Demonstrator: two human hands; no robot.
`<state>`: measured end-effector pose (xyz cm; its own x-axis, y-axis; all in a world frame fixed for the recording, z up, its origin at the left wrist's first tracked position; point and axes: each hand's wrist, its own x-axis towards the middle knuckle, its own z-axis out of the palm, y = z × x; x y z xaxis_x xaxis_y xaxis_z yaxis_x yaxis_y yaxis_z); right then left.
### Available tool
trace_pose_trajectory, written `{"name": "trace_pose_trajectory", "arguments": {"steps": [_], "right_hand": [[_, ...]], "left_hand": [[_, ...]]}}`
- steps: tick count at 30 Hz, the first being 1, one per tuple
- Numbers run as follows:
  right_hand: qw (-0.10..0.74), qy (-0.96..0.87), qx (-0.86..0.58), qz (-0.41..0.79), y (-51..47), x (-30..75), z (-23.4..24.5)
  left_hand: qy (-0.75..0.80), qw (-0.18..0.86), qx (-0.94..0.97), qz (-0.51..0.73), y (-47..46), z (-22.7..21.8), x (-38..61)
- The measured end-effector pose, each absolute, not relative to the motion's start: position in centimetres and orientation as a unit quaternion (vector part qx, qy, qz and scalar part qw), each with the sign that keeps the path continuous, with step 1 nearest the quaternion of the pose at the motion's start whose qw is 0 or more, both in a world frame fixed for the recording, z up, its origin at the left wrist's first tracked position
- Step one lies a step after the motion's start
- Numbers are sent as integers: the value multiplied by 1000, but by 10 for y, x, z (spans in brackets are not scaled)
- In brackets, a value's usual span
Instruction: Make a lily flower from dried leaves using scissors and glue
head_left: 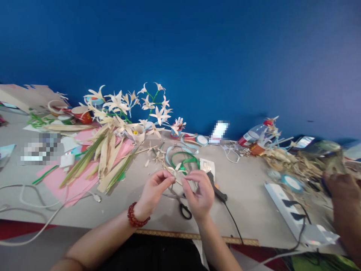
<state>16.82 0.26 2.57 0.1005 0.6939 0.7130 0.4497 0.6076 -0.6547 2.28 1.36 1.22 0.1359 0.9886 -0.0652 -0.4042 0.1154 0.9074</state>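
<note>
My left hand (154, 188), with a red bead bracelet (137, 215) at the wrist, pinches thumb and fingers at the left side of a small pale husk flower (177, 172). My right hand (199, 192) pinches at its right side, so the flower sits between my fingertips above the table. Below the hands lie scissors (185, 211), their black handle showing and the rest partly hidden. Close to my right hand is a black glue gun (219, 191) with its cord. Behind the flower, green ribbon (193, 160) lies in loops.
Finished husk flowers (159, 114) on green stems stand at the back left. Husk strips (105, 154) lie on pink paper (53, 184). To the right are a power strip (293, 210), a plastic bottle (252, 135) and a co-worker's hand (342, 188) among dry husks.
</note>
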Motion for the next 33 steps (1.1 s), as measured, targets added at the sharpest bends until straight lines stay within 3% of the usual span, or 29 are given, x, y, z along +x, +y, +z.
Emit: {"name": "trace_pose_trajectory", "arguments": {"steps": [6,17,33], "right_hand": [[604,-614,-451,235,0,154,19],[628,-544,-462,310,-1,148,12],[646,-469,-390,459,1,146,6]], "left_hand": [[378,614,424,548,11,13,24],[391,571,457,559,8,13,24],[348,635,419,547,6,13,25]]}}
